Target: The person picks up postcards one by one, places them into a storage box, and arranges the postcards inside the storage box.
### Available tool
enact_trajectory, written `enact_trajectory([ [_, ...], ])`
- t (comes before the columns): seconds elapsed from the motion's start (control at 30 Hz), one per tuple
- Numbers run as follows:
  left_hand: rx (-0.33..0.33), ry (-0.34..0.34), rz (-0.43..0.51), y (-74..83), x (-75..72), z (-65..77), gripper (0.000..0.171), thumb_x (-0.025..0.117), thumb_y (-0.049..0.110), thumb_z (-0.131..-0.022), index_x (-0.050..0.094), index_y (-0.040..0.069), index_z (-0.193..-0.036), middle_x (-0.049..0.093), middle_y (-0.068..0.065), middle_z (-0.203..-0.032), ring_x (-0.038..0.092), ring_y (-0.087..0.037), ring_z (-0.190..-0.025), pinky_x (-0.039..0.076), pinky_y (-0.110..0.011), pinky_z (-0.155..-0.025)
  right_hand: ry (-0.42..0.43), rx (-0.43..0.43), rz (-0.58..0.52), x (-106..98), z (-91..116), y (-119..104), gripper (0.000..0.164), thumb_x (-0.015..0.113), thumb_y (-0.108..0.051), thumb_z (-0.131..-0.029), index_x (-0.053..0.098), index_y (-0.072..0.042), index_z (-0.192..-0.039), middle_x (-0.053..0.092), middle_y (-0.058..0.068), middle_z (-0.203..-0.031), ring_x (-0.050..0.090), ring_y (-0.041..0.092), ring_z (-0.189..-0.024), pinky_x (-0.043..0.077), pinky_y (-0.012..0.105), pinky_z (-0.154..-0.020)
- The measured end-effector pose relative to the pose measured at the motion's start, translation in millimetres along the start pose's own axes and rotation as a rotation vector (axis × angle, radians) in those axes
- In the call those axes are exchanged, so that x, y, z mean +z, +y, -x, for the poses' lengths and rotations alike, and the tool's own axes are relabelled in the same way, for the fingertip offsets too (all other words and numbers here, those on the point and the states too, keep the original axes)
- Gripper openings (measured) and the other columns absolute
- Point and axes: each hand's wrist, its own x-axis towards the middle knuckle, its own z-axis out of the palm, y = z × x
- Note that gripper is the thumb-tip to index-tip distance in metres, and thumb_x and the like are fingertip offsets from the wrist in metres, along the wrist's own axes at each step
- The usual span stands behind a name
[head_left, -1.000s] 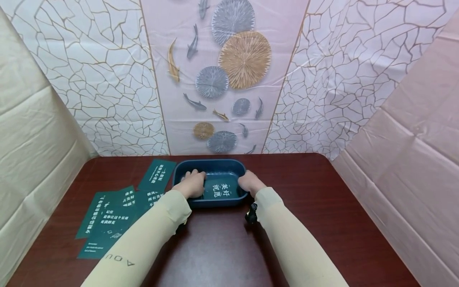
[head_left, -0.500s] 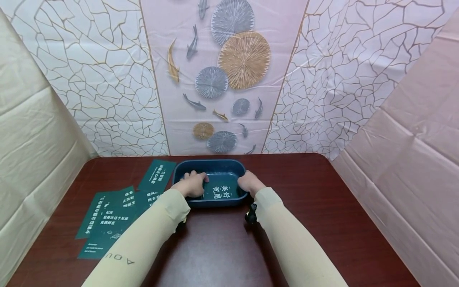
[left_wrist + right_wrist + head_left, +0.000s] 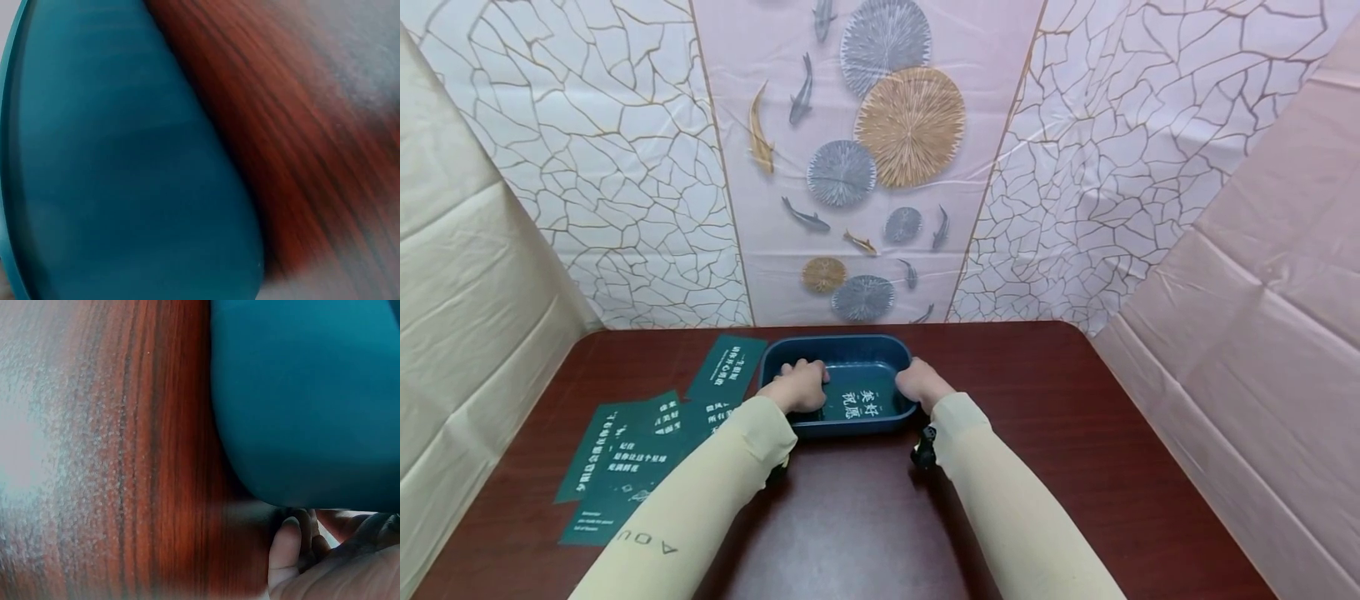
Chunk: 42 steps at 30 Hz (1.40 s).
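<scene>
A dark blue rectangular tray (image 3: pixel 850 429) stands on the table near its back edge. Inside it lies a dark green card (image 3: pixel 837 411) with white characters. My left hand (image 3: pixel 797 387) reaches in at the tray's left end, its thumb side over the card's left end; I cannot tell whether the fingertips pinch the card. At the right end my right hand (image 3: pixel 919 382) grips the tray's rim. In the right wrist view curled fingers (image 3: pixel 287 544) sit against the end of the tray (image 3: pixel 306 412). Only the tray's outer wall (image 3: pixel 125 156) and the table fill the left wrist view.
Several green printed cards (image 3: pixel 617 492) overlap on the left of the reddish-brown table (image 3: pixel 1060 433), partly behind the left sleeve. Another green card (image 3: pixel 730 367) lies just left of the tray. Patterned cloth walls (image 3: pixel 850 233) rise behind and on both sides.
The left thumb spreads a little, then draws back in toward the fingers. The card in the tray shifts very slightly toward me. The right hand and the tray stay in place.
</scene>
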Motion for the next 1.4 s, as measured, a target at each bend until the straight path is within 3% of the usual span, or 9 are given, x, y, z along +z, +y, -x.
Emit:
enact_trajectory([
  [0.2, -0.012, -0.006, -0.101, 4.0, -1.3, -1.9, 0.046, 0.056, 0.015, -0.095, 0.050, -0.002, -0.137, 0.043, -0.022, -0.141, 0.036, -0.037, -0.128, 0.029, -0.055, -0.103, 0.005, -0.006, -0.001, 0.1, -0.3, -0.2, 0.057, 0.042, -0.010, -0.099, 0.021, 0.002, -0.151, 0.032, 0.019, -0.151, 0.038, 0.033, -0.129, 0.033, 0.054, -0.105],
  [0.4, 0.004, 0.011, -0.083, 3.6, 0.9, -4.8, 0.035, 0.061, 0.017, -0.094, 0.061, -0.003, -0.123, 0.051, -0.020, -0.134, 0.038, -0.037, -0.131, 0.032, -0.052, -0.105, 0.001, -0.011, 0.021, 1.8, -1.6, -0.5, 0.059, 0.040, -0.011, -0.100, 0.016, 0.002, -0.152, 0.022, 0.019, -0.156, 0.026, 0.034, -0.139, 0.028, 0.051, -0.109],
  [0.53, 0.020, 0.042, -0.054, 0.1, 4.0, -6.1, 0.029, 0.065, 0.020, -0.092, 0.064, 0.002, -0.115, 0.057, -0.016, -0.121, 0.044, -0.034, -0.122, 0.036, -0.049, -0.101, 0.003, -0.004, 0.025, 2.8, -2.4, -0.7, 0.059, 0.040, -0.011, -0.101, 0.015, 0.002, -0.152, 0.022, 0.019, -0.156, 0.026, 0.034, -0.140, 0.028, 0.051, -0.109],
  [0.67, 0.014, 0.053, -0.025, -2.0, 6.1, -6.5, 0.023, 0.068, 0.020, -0.091, 0.061, 0.008, -0.109, 0.053, -0.013, -0.111, 0.048, -0.030, -0.107, 0.041, -0.045, -0.093, -0.001, -0.002, 0.020, 2.8, -2.0, -0.5, 0.060, 0.040, -0.012, -0.101, 0.014, 0.002, -0.153, 0.019, 0.018, -0.157, 0.023, 0.034, -0.141, 0.028, 0.051, -0.109],
  [0.87, 0.032, 0.063, -0.028, -2.2, 6.3, -5.2, 0.021, 0.068, 0.019, -0.091, 0.060, 0.008, -0.108, 0.053, -0.011, -0.106, 0.048, -0.028, -0.101, 0.041, -0.043, -0.089, -0.004, -0.004, 0.015, 2.0, -1.2, -0.9, 0.060, 0.040, -0.011, -0.100, 0.014, 0.002, -0.153, 0.020, 0.019, -0.157, 0.023, 0.034, -0.141, 0.028, 0.052, -0.109],
  [1.1, 0.115, 0.126, 0.092, -5.7, -9.1, 12.1, 0.034, 0.065, 0.019, -0.094, 0.057, 0.006, -0.124, 0.054, -0.015, -0.118, 0.053, -0.024, -0.091, 0.046, -0.040, -0.077, -0.018, -0.018, 0.020, 2.5, -1.3, -1.9, 0.060, 0.040, -0.012, -0.100, 0.014, 0.002, -0.153, 0.019, 0.018, -0.157, 0.023, 0.035, -0.141, 0.029, 0.052, -0.108],
  [1.27, 0.166, 0.188, 0.170, -11.3, -28.3, 29.1, 0.038, 0.068, 0.026, -0.092, 0.058, 0.008, -0.125, 0.057, -0.015, -0.119, 0.056, -0.025, -0.102, 0.048, -0.043, -0.085, -0.018, -0.016, 0.031, 1.5, -1.3, -2.1, 0.060, 0.038, -0.012, -0.101, 0.013, 0.001, -0.153, 0.019, 0.019, -0.157, 0.023, 0.035, -0.141, 0.029, 0.052, -0.108],
  [1.4, 0.162, 0.210, 0.192, -20.7, -42.8, 45.3, 0.040, 0.070, 0.033, -0.090, 0.058, 0.012, -0.122, 0.057, -0.014, -0.120, 0.055, -0.028, -0.109, 0.046, -0.045, -0.089, -0.024, -0.009, 0.029, 0.8, -1.2, -1.3, 0.060, 0.038, -0.012, -0.101, 0.012, 0.001, -0.153, 0.017, 0.018, -0.158, 0.020, 0.035, -0.142, 0.027, 0.052, -0.109],
])
